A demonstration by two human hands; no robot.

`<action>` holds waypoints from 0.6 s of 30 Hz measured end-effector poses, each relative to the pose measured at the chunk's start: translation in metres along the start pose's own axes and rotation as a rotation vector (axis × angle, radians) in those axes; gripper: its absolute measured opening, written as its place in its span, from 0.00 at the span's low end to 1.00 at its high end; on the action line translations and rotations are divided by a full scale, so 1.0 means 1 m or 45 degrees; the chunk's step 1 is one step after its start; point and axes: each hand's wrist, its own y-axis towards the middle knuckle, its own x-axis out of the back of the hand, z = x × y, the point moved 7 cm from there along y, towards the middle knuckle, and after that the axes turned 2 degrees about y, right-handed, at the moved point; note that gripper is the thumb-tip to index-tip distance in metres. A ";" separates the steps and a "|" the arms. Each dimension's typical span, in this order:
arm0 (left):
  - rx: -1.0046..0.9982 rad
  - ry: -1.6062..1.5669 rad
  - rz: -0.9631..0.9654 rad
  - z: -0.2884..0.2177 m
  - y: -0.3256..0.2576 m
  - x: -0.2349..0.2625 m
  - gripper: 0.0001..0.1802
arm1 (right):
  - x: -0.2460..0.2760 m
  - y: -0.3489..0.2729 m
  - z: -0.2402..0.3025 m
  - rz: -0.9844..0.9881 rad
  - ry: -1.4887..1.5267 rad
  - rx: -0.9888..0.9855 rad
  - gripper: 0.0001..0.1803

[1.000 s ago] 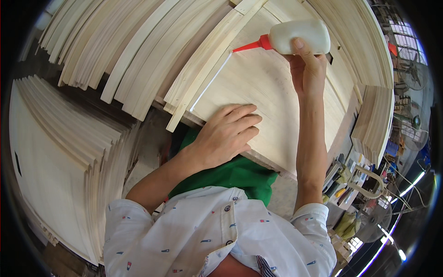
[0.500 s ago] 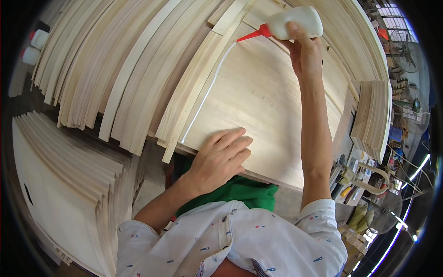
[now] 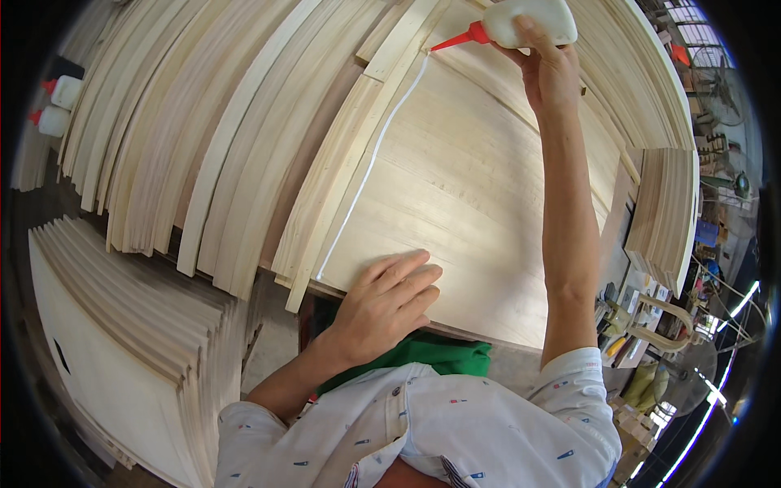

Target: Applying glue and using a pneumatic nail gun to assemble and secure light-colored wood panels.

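Observation:
A white glue bottle (image 3: 533, 22) with a red nozzle is gripped in my right hand (image 3: 553, 69), tilted so its tip points left onto a pale wooden panel (image 3: 455, 171). From that tip a white line of glue (image 3: 368, 167) curves along the panel's left side down to its near edge. My left hand (image 3: 390, 301) lies on the near edge of the panel, its fingers spread and holding nothing. Beside the glue line, a narrow wooden strip (image 3: 338, 183) runs along the panel's left edge.
Long boards (image 3: 220, 146) are stacked on the left, with curved panels (image 3: 122, 350) standing below them. Another board stack (image 3: 663, 211) stands at the right, near a clamp (image 3: 663, 321). Two more white bottles (image 3: 55, 121) with red tips are at the far left.
My right hand has moved the bottle farther away along the panel, and the glue line has grown longer at its far end. The whole view has shifted slightly; my left hand stays on the panel.

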 end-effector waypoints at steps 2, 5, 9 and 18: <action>0.005 0.025 0.000 0.000 0.000 0.000 0.21 | 0.004 0.007 -0.002 -0.018 -0.023 0.019 0.26; 0.003 0.041 -0.001 -0.001 0.001 0.002 0.20 | 0.006 0.018 -0.005 -0.007 -0.005 -0.001 0.26; -0.010 0.048 0.015 -0.003 0.003 0.002 0.20 | 0.011 0.034 -0.006 -0.033 -0.012 0.013 0.25; 0.027 0.045 0.058 -0.003 0.005 -0.001 0.20 | 0.025 0.066 -0.010 -0.161 0.033 0.084 0.23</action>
